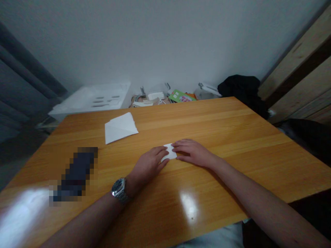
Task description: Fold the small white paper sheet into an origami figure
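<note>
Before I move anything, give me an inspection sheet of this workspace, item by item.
Surface: wooden table, glossy, with light glare near the front.
Job's things: small white paper, flat under the fingers; larger white paper lies apart, beyond the left hand.
Clutter: dark item at left, too blurred to identify.
Hands: left and right hand both touch the small paper; watch on left wrist.
Cables: nothing seen.
Surroundings: white tray, green booklet and black cloth beyond the table.

Single head view: wooden table (219,127) seen from above its near edge, facing the wall (165,41) beyond.
</note>
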Motion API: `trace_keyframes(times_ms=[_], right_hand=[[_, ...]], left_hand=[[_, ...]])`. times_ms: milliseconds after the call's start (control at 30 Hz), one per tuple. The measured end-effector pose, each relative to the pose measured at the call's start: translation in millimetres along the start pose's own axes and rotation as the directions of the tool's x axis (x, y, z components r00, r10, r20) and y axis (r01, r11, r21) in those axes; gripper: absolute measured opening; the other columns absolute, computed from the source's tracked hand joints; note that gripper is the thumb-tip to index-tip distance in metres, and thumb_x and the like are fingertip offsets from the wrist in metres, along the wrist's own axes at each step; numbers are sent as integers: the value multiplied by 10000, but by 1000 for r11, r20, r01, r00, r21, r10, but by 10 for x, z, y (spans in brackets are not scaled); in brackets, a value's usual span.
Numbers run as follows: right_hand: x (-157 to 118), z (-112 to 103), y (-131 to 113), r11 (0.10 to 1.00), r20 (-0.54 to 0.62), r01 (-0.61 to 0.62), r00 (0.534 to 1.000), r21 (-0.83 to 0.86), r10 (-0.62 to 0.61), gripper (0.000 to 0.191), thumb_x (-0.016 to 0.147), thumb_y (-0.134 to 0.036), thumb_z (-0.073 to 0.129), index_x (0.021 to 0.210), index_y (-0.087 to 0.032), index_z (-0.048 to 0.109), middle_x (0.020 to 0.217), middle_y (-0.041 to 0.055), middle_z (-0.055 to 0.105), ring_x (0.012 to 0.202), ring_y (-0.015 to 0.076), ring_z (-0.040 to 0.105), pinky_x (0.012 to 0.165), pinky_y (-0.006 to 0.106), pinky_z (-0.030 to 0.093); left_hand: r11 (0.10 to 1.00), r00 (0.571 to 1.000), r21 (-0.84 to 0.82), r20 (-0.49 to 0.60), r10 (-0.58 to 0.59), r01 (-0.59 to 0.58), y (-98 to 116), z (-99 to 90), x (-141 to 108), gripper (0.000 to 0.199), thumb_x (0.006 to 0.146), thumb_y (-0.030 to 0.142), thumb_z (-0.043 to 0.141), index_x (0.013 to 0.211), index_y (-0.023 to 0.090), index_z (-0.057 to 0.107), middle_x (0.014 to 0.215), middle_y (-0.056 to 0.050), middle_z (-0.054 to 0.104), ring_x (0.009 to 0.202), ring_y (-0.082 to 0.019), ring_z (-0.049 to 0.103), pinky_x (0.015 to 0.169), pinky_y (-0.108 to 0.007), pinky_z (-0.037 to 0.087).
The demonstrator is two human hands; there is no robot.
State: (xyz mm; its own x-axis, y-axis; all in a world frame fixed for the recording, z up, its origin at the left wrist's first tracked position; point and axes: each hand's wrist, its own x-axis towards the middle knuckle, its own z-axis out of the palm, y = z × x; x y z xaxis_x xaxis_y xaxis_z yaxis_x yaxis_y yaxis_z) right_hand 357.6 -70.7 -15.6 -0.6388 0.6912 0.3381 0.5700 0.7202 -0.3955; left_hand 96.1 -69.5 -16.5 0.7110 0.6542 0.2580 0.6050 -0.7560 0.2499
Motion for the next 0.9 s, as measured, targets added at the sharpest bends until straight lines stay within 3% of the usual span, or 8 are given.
trace_keyframes(times_ms=[333, 667, 900], right_hand=[[17, 77, 39, 999, -54, 53, 997, -8, -53, 192, 1002, -309, 586, 1033, -239, 762, 1202, 52, 756, 1138, 219, 690, 1041, 409, 501], [67, 47, -72, 1000, -94, 14, 995, 8, -13, 197, 1016, -313, 558, 990, -207, 722, 1038, 75, 775, 986, 213, 710, 892, 370, 521], [67, 54, -93, 998, -113, 5, 994, 65, 3, 182, 1019, -310, 547, 1008, -224, 707, 1027, 67, 766, 972, 210, 696, 881, 368, 514]], left_hand=[[1000, 999, -15, -34, 25, -25, 21, -16, 1, 329, 990, 363, 568, 1257, 175, 614, 1312, -110, 650, 1189, -252, 625, 1032, -407, 541], [997, 997, -52, -52, 50, -53, 13, 23, -25, 344, 988, 348, 583, 1296, 202, 623, 1328, -83, 656, 1192, -232, 637, 1037, -377, 538], [999, 995, -26, -96, 31, -33, 28, -35, 8, 229, 1011, 264, 532, 1162, 201, 693, 1154, -78, 703, 1032, -216, 674, 907, -350, 576]])
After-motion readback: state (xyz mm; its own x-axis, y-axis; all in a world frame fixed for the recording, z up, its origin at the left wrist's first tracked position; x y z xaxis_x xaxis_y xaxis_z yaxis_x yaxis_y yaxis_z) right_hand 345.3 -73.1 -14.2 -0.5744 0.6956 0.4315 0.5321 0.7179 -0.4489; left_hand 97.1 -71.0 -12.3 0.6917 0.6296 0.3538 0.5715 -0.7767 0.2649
